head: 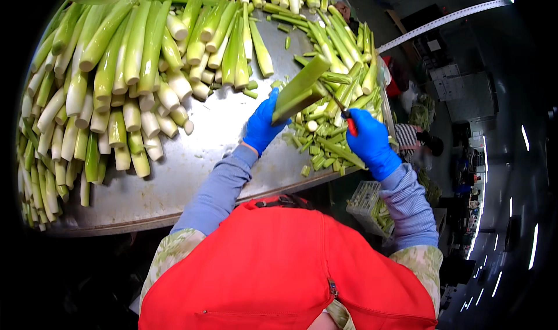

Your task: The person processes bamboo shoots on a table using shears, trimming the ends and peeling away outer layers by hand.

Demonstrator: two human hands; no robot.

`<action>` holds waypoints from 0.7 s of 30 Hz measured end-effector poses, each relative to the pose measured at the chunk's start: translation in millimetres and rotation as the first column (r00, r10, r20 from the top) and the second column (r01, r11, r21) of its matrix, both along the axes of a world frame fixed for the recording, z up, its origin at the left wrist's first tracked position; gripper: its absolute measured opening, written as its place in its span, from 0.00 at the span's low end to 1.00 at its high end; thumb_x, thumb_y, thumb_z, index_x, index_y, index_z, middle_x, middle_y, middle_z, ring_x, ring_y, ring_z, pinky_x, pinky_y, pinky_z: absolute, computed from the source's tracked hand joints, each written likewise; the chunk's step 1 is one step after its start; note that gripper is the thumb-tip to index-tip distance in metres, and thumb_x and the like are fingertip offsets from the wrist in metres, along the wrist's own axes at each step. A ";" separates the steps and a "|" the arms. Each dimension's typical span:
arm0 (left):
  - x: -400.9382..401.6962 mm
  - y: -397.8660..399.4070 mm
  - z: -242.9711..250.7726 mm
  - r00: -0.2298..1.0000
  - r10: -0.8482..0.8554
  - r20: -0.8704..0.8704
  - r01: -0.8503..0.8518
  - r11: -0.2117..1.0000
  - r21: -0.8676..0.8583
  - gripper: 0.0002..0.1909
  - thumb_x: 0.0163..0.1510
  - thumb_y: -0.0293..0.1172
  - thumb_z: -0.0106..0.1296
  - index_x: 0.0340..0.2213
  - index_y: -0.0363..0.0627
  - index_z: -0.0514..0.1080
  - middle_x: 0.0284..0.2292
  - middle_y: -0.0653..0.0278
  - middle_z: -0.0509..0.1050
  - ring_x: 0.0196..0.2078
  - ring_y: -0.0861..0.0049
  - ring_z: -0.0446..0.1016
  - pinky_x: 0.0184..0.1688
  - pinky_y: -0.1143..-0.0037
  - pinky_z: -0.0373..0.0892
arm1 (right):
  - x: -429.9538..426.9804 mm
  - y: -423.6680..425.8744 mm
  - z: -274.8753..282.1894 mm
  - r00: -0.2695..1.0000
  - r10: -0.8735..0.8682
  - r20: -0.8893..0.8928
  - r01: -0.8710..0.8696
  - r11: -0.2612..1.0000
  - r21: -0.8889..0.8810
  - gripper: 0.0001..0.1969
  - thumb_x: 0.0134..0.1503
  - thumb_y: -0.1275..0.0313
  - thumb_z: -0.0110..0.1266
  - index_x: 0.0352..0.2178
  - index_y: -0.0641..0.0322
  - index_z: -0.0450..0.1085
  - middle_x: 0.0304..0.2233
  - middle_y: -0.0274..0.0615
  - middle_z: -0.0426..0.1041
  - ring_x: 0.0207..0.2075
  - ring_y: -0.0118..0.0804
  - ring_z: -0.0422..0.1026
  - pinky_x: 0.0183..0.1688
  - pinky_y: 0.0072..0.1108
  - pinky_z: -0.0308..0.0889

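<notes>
My left hand (263,123), in a blue glove, grips a thick green leek-like stalk (301,88) above the metal table (205,142). A small knife (350,123) with a red and black handle is held in my right hand (370,142), also blue-gloved. Its thin blade (335,98) points up and left toward the stalk's right end; whether it touches is hard to tell. Under and beyond both hands lies a heap of cut green pieces (329,149). To the left of my left hand, many green-and-white stalks (126,81) are piled with their pale ends toward me.
More stalks (348,46) lie at the table's far right. A pale plastic crate (364,201) holding green trimmings stands below the table's right corner. The table's front edge (261,193) runs close to my body. Past the right side is a dim room with strip lights.
</notes>
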State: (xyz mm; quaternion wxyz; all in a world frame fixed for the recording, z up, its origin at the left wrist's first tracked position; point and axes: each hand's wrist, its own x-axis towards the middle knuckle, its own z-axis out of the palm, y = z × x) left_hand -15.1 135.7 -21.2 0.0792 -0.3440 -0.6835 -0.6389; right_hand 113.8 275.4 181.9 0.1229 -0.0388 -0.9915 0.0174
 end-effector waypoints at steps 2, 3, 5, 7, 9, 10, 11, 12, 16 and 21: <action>5.8 -2.5 -0.1 0.998 -0.035 0.045 0.035 0.999 0.011 0.45 0.37 0.30 0.62 0.55 0.40 0.50 0.39 0.53 0.68 0.40 0.59 0.69 0.42 0.71 0.66 | 4.1 0.1 2.1 0.994 -0.066 0.084 0.065 0.998 0.023 0.14 0.43 0.77 0.51 0.35 0.58 0.64 0.28 0.47 0.67 0.29 0.51 0.68 0.30 0.33 0.64; 5.1 -1.0 1.2 0.999 -0.025 0.032 0.024 1.000 0.019 0.45 0.37 0.30 0.62 0.55 0.40 0.50 0.39 0.53 0.68 0.41 0.59 0.69 0.43 0.71 0.66 | 3.0 1.8 4.8 0.991 -0.082 0.105 0.081 0.997 0.018 0.16 0.42 0.77 0.51 0.36 0.59 0.64 0.29 0.47 0.66 0.30 0.51 0.68 0.31 0.33 0.64; 4.4 -1.8 0.6 0.999 -0.029 0.044 0.029 1.000 0.007 0.45 0.37 0.31 0.62 0.55 0.40 0.50 0.40 0.53 0.68 0.41 0.60 0.69 0.43 0.71 0.66 | 5.0 2.3 8.1 0.984 -0.124 0.130 0.129 0.991 -0.031 0.18 0.42 0.78 0.50 0.39 0.59 0.63 0.31 0.48 0.66 0.32 0.51 0.68 0.33 0.32 0.64; 5.1 -2.2 -0.5 0.997 -0.031 0.064 0.032 0.999 -0.004 0.46 0.37 0.31 0.62 0.55 0.40 0.50 0.40 0.53 0.68 0.41 0.60 0.69 0.43 0.71 0.66 | 12.4 4.7 8.7 0.973 -0.163 0.163 0.177 0.981 -0.077 0.20 0.41 0.78 0.50 0.41 0.59 0.63 0.32 0.49 0.65 0.34 0.52 0.67 0.35 0.32 0.64; 5.1 -2.3 -0.6 0.996 -0.055 0.075 0.054 0.998 0.012 0.46 0.37 0.31 0.62 0.56 0.41 0.50 0.41 0.52 0.68 0.42 0.60 0.69 0.43 0.71 0.66 | 25.1 9.1 7.8 0.958 -0.197 0.206 0.232 0.960 -0.158 0.25 0.41 0.79 0.49 0.45 0.59 0.61 0.34 0.50 0.64 0.37 0.52 0.66 0.38 0.31 0.63; 5.0 -1.6 -0.9 0.999 -0.033 0.021 0.032 0.999 0.023 0.46 0.37 0.32 0.62 0.56 0.41 0.50 0.40 0.52 0.68 0.41 0.59 0.69 0.43 0.71 0.66 | 30.3 7.4 8.7 0.963 -0.175 0.206 0.212 0.961 -0.176 0.27 0.40 0.79 0.49 0.47 0.58 0.60 0.34 0.50 0.65 0.37 0.51 0.67 0.40 0.31 0.63; 4.8 -1.4 -0.8 0.999 -0.028 0.021 0.028 0.999 0.024 0.46 0.37 0.32 0.62 0.56 0.41 0.50 0.40 0.52 0.68 0.41 0.59 0.69 0.43 0.71 0.66 | 30.2 5.2 11.1 0.964 -0.171 0.206 0.208 0.963 -0.174 0.27 0.40 0.79 0.49 0.47 0.58 0.60 0.34 0.50 0.65 0.37 0.51 0.67 0.40 0.31 0.63; 4.5 -1.3 -1.0 0.996 -0.049 0.071 0.049 0.999 -0.004 0.46 0.37 0.33 0.63 0.55 0.41 0.50 0.44 0.52 0.66 0.44 0.60 0.68 0.45 0.71 0.65 | 28.6 -1.4 16.0 0.961 -0.170 0.218 0.206 0.967 -0.152 0.28 0.40 0.79 0.50 0.47 0.59 0.60 0.34 0.50 0.65 0.37 0.51 0.66 0.40 0.32 0.63; 3.9 -2.7 -0.2 0.979 -0.097 0.178 0.112 0.991 -0.072 0.46 0.37 0.34 0.63 0.55 0.41 0.51 0.47 0.51 0.65 0.47 0.61 0.67 0.47 0.72 0.65 | 11.8 -7.6 19.8 0.965 -0.140 0.223 0.163 0.982 -0.091 0.30 0.39 0.79 0.50 0.49 0.59 0.59 0.33 0.50 0.65 0.36 0.51 0.66 0.39 0.33 0.62; 4.2 0.8 -2.4 0.996 -0.059 0.073 0.061 0.998 -0.024 0.45 0.37 0.33 0.63 0.55 0.41 0.51 0.43 0.52 0.67 0.43 0.60 0.68 0.44 0.72 0.66 | -11.4 -16.7 19.8 0.967 -0.097 0.233 0.101 0.995 -0.003 0.29 0.39 0.78 0.51 0.48 0.60 0.59 0.32 0.50 0.64 0.35 0.50 0.66 0.38 0.34 0.63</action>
